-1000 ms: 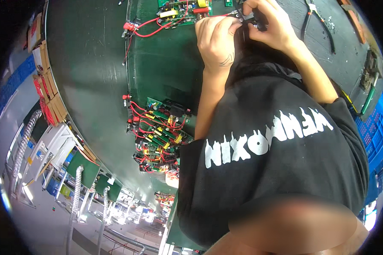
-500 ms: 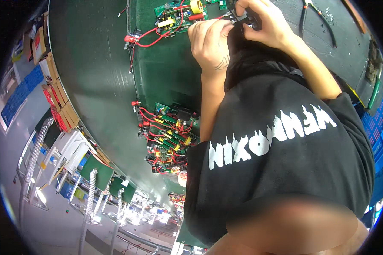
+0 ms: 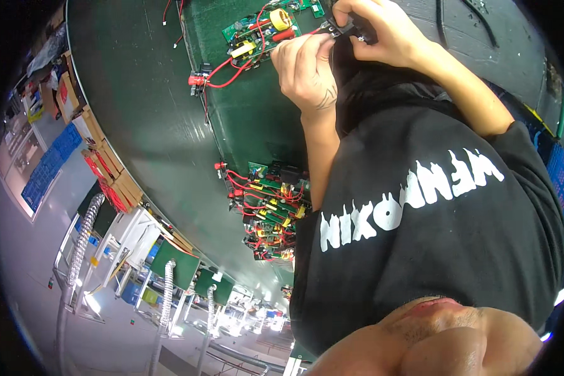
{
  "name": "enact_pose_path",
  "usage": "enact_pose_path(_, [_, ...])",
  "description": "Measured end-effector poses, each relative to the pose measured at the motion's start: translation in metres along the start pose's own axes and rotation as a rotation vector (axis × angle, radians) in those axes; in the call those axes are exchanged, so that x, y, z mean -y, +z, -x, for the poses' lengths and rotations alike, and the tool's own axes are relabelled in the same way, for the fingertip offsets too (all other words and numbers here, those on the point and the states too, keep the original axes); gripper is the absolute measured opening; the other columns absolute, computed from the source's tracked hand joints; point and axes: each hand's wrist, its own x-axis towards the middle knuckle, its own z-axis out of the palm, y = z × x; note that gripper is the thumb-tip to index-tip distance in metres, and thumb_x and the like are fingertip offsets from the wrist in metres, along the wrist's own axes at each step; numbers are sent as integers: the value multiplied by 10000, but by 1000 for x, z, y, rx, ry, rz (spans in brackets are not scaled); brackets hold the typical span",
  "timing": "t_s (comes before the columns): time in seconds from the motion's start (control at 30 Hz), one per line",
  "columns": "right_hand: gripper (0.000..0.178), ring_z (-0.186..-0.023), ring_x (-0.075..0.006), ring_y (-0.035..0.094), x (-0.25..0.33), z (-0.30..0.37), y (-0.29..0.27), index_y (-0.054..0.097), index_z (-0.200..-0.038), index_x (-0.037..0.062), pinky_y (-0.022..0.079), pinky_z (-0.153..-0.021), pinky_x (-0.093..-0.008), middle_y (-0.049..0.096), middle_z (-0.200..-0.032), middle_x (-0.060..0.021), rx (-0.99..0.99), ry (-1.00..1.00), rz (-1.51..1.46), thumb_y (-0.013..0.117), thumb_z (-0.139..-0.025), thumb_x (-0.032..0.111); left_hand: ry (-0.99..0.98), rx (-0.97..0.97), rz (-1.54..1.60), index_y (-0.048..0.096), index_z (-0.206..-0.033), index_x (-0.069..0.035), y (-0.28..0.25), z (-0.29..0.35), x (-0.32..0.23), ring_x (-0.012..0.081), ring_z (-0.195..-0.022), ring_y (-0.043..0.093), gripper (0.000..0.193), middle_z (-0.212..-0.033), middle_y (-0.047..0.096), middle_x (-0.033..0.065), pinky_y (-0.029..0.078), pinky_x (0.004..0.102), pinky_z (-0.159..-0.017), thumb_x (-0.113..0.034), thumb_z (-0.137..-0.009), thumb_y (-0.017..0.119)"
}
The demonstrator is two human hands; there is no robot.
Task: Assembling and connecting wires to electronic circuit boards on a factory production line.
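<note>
At the top centre my right hand [image 3: 388, 37] pinches a small black part with metal tabs [image 3: 341, 27] between thumb and fingers. My left hand [image 3: 307, 72] is closed in a pinch against the part's left side; its fingertips hide what they grip. A red wire [image 3: 317, 31] with a metal end runs to the black part, just above the left fingers. Left of my left hand lies a green circuit board [image 3: 232, 31] with a yellow ring coil [image 3: 281, 19]. Red wires join that board to a red and black connector [image 3: 198, 81].
Several similar boards with red wires [image 3: 272, 213] sit in a row left of my body on the dark green bench [image 3: 144, 94]. Black tool handles [image 3: 442, 24] lie at the upper right. Cardboard boxes [image 3: 120, 188] stand beyond the bench's far-left edge.
The view has shifted a little, so the row of boards appears farther right and the pliers' upper part is out of frame. Both hands keep their hold at the black part.
</note>
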Motion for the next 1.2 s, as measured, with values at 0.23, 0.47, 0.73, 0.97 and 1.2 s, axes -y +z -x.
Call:
enact_pose_path(0.23, [370,-826,-371,522,1,1,3,550,-993,65,463,-699,-431,495,-928,-149,-7,-34,16,750,-683,38,24,-5,9,719,-932,-42,1,3,2,263,-803,640,169,-870,668,73,499,397,-810,-87,-805,822])
enact_pose_path(0.47, [358,-796,-390,515,-7,8,16,541,-985,74,462,-689,-449,495,-901,-169,-6,3,70,717,-677,29,-42,-22,27,702,-941,-29,6,9,-6,290,-809,646,195,-872,677,98,505,421,-797,-83,-798,823])
enact_pose_path(0.73, [358,-787,-392,515,-14,8,13,529,-974,67,467,-690,-438,505,-906,-170,-36,18,153,704,-667,13,-6,59,-31,742,-916,-59,11,-2,-6,277,-846,658,178,-892,716,73,491,377,-814,-97,-762,821])
enact_pose_path(0.97, [418,-949,-341,602,-36,20,10,557,-1098,38,513,-873,-368,565,-1019,-129,-61,31,177,697,-706,-4,-234,-2,-124,724,-938,-63,-38,-27,0,262,-839,651,97,-897,692,74,494,378,-797,-124,-874,766])
enact_pose_path(1.2, [376,-937,-334,594,-37,19,12,556,-1068,41,501,-852,-358,543,-997,-127,-34,58,125,676,-714,0,-888,-625,-29,351,-1339,102,-86,29,93,253,-920,631,664,-1112,548,176,538,430,-919,-98,-867,773])
